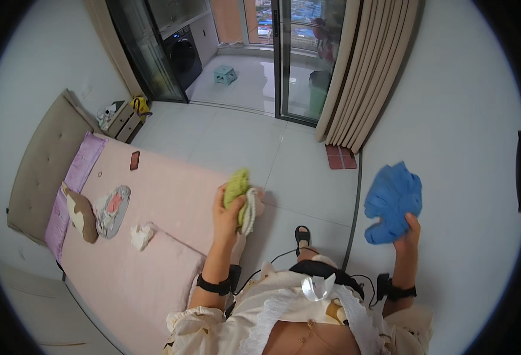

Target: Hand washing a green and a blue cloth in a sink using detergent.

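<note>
Bed: the pink sheet (124, 284) runs from the padded headboard (41, 171) to the foot edge; a purple pillow (86, 157) lies along the head edge, with a brown-and-white cushion (82, 216) against it.
On the sheet: a grey item with a pink patch (118, 216) lies beside the cushion, a crumpled white cloth (142, 235) nearer the middle, and a dark red phone (134, 160) close to the far edge.
Bedside: a nightstand (121, 123) stands by the far head corner, a yellow bag (141, 107) just beside it.
Floor: a flat reddish square (341, 157) lies at the curtain's (370, 65) bottom edge; a sandalled foot (302, 235) stands between bed and wall.
Doorway: beyond the sliding glass door (299, 89) is a pale blue stool (225, 74).
Wrists: black bands with cables (266, 260) trailing toward the waist.
Left hand (226, 212): grasping a bunched green knit (235, 188) and a white ribbed piece (249, 212), seen over the bed's far foot corner; whether they are joined is unclear.
Right hand (411, 234): pinching the lower right edge of a blue cloth (393, 201), raised before the pale wall, well apart from the green knit.
</note>
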